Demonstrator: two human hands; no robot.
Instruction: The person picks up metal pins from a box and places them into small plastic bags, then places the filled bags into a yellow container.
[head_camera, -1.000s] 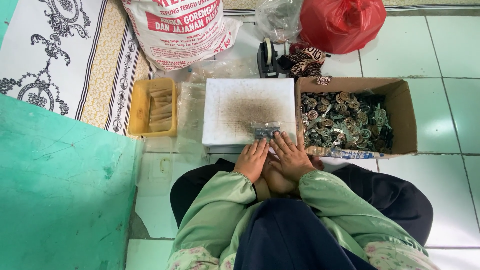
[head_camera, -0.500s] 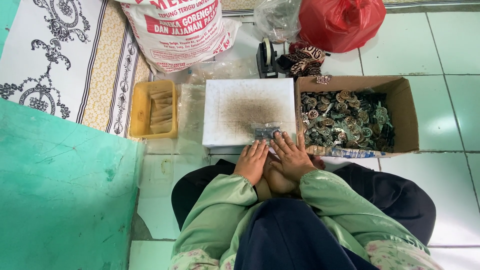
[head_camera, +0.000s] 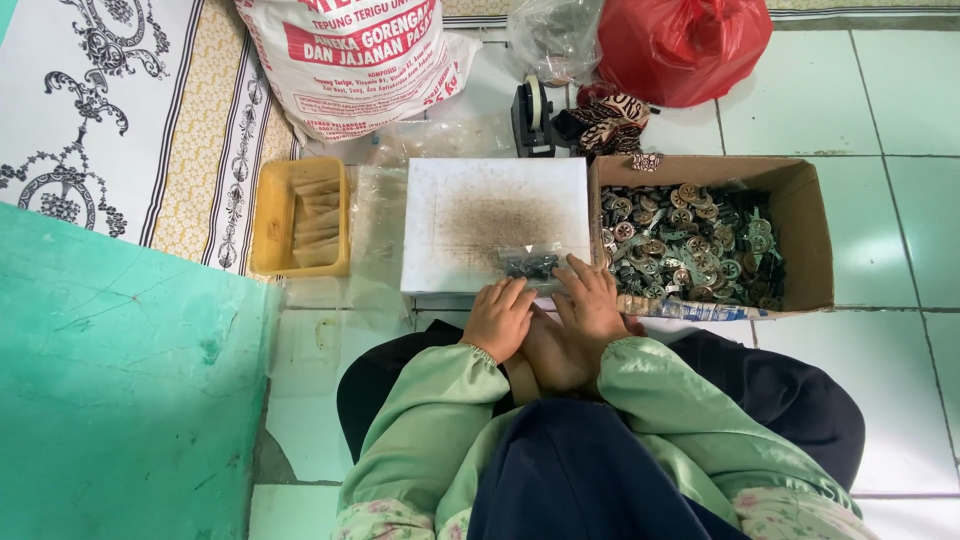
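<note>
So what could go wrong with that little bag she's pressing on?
The small clear bag of dark bits lies right at the near edge of the white board, under the fingertips of the left hand and right hand. It might slide off onto the tiles. If the bag is unsealed, bits could spill. The cardboard box of metal pieces looks heaped, so some could tumble out.

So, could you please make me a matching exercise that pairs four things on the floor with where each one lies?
Things:
1. yellow tray
2. cardboard box
3. red bag
4. small clear packet

Places:
A. at the top, beyond the box
B. left of the white board
C. on the board's near edge, at the fingertips of both hands
D. right of the board

Pairs: 1-B, 2-D, 3-A, 4-C
</note>
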